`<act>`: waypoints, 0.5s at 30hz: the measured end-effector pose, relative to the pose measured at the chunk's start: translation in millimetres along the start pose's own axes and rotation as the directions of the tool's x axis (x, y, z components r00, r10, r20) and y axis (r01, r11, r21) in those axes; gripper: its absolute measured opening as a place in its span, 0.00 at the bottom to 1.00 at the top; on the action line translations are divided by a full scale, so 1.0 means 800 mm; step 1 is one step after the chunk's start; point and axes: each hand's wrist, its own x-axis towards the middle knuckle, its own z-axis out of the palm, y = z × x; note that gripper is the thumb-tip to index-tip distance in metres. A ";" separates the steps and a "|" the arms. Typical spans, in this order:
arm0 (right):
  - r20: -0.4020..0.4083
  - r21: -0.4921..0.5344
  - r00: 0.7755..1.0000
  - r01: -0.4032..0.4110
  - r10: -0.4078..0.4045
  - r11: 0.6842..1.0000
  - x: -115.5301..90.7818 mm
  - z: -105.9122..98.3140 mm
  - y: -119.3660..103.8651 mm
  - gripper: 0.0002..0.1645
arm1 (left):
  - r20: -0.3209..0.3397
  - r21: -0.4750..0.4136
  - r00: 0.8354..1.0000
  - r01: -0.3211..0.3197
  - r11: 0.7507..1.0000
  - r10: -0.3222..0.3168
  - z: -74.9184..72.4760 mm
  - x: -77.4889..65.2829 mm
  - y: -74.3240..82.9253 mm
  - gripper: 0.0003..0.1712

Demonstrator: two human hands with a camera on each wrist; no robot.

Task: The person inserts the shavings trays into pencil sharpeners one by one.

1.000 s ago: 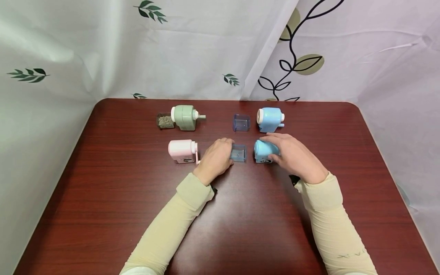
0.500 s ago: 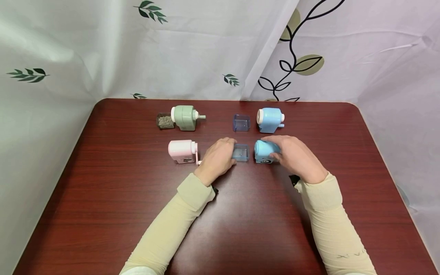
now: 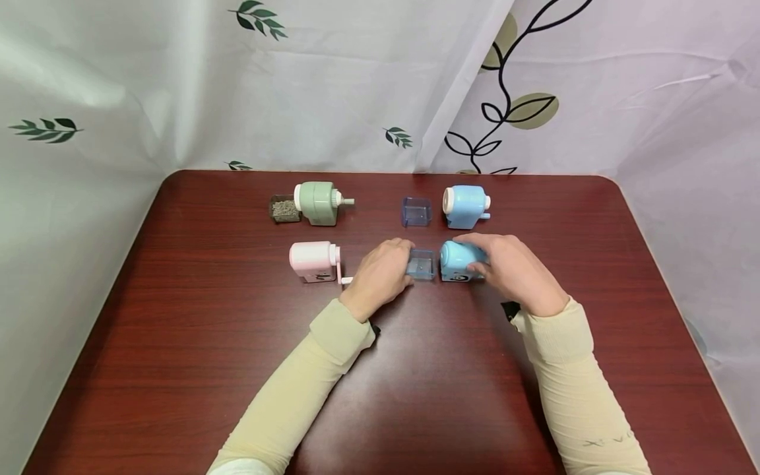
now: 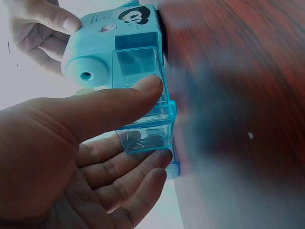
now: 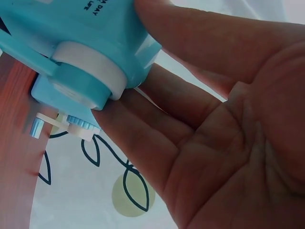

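A: State of the grips?

B: A clear pale-blue plastic tray (image 3: pixel 421 264) is pinched between the thumb and fingers of the left hand (image 3: pixel 381 274). A turquoise plastic pencil sharpener (image 3: pixel 457 259) is gripped by the right hand (image 3: pixel 518 270).

A: Tray position and progress?

B: The tray is held just beside the sharpener, at its open slot (image 4: pixel 129 41); contact cannot be confirmed. Judged partway: tray and slot lined up, tray not seated. Also out of their housings: a smoky tray (image 3: pixel 287 220) of shavings beside the sage-green sharpener (image 3: pixel 319 203), and a transparent navy tray (image 3: pixel 417 212) near the light-blue sharpener (image 3: pixel 466 206). By the pink sharpener (image 3: pixel 313 259), no loose tray is seen.

A: Writing?

B: "A DAY" and "LIFE" are read on the turquoise housing. Smaller print near a black cartoon decal (image 4: pixel 134 15) is illegible; no brand is made out.
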 end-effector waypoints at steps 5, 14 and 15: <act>-0.001 0.002 1.000 -0.002 0.002 1.000 -0.001 0.000 0.002 0.28 | 0.001 0.006 1.000 -0.002 1.000 0.002 0.001 0.002 0.002 0.31; 0.001 0.016 1.000 -0.012 0.012 1.000 -0.001 -0.001 0.005 0.29 | 0.021 0.018 1.000 -0.009 1.000 0.008 0.003 0.005 0.006 0.31; 0.001 0.018 1.000 -0.012 0.012 1.000 -0.001 -0.001 0.006 0.29 | 0.023 0.018 1.000 -0.010 1.000 0.010 0.003 0.006 0.006 0.31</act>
